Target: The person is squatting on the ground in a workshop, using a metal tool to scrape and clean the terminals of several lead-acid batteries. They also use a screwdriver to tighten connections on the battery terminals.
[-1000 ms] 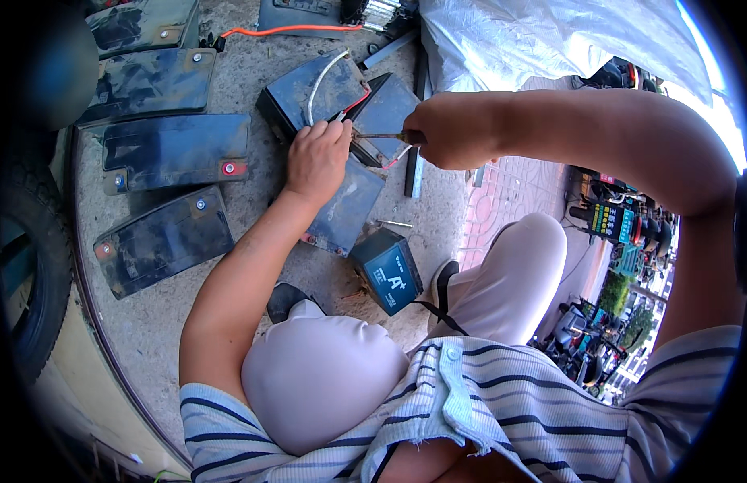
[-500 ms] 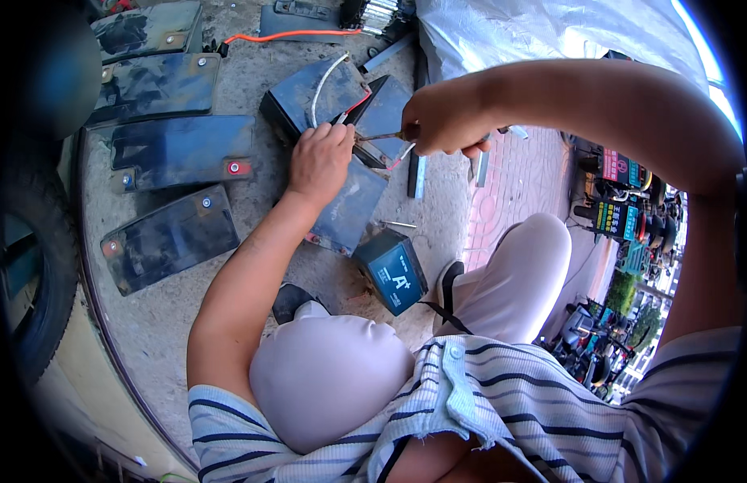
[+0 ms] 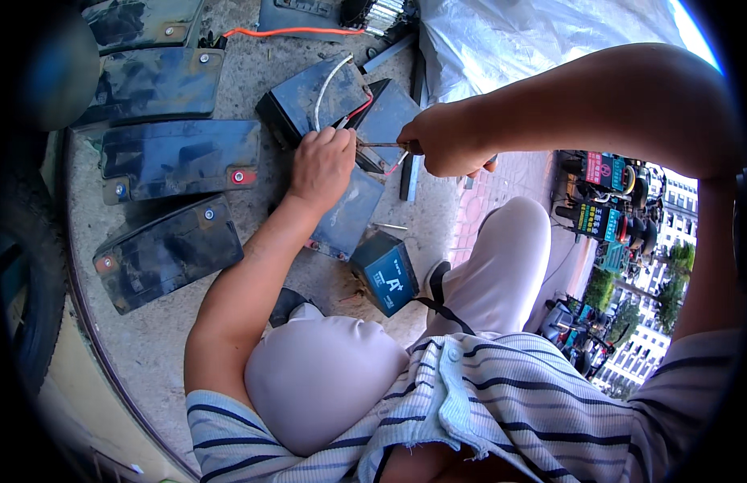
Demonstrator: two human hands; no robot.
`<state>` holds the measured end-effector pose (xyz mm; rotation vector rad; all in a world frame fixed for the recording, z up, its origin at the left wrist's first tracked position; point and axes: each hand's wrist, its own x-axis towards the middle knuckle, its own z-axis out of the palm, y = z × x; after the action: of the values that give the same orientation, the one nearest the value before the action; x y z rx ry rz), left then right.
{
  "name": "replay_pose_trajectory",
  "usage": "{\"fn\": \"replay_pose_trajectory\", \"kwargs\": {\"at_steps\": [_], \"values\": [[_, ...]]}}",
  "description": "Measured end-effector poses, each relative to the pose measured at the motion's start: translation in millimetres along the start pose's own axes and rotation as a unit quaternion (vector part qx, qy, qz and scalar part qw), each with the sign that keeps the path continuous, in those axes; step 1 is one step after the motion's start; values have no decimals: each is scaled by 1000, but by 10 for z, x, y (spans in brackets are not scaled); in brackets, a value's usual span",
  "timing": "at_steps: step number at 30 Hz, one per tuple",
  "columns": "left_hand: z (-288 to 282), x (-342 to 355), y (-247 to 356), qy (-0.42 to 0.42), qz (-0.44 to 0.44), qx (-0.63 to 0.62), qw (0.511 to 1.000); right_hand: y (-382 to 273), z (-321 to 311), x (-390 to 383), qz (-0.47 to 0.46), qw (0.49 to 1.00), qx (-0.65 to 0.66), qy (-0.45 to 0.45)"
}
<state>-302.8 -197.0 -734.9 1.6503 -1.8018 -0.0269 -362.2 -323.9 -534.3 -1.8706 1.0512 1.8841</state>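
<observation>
My right hand is wrapped round the handle of a screwdriver. Its thin shaft points left toward my left hand. The fingers of that hand are drawn together at the edge of a dark battery, hiding the screwdriver's tip and whatever they pinch. A white wire arcs over this battery down to my left fingers, and a red wire runs close by. Other batteries touch or adjoin it: one to the right and one below.
Several dusty batteries with bolt terminals lie at left, one of them with a red terminal. A teal-fronted battery stands near my knee, below a thin metal rod. An orange cable and silvery sheeting lie beyond. A tyre stands far left.
The view has shifted slightly. My right hand has turned on the screwdriver and sits a little lower, its forearm tilted differently. My left hand stays at the same spot on the battery.
</observation>
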Motion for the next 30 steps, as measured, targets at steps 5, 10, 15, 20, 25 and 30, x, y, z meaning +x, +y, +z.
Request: {"fn": "replay_pose_trajectory", "kwargs": {"at_steps": [5,10,15,20,25,30], "values": [[1,8,-4,-12,-3,-9,1000,17,20,154,-8,993,-113,-11],[13,10,-6,-13,-4,-13,1000,49,74,406,-15,960,-279,-24],[16,13,-8,-9,-1,-13,1000,37,200,611,-6,890,-455,-22],[10,6,-6,-13,8,-7,1000,61,269,590,-15,847,-531,4],[17,7,-1,-8,12,8,1000,92,261,395,-163,677,-718,9],[33,9,-13,-7,18,6,1000,-46,269,220,-106,741,-661,50]]}}
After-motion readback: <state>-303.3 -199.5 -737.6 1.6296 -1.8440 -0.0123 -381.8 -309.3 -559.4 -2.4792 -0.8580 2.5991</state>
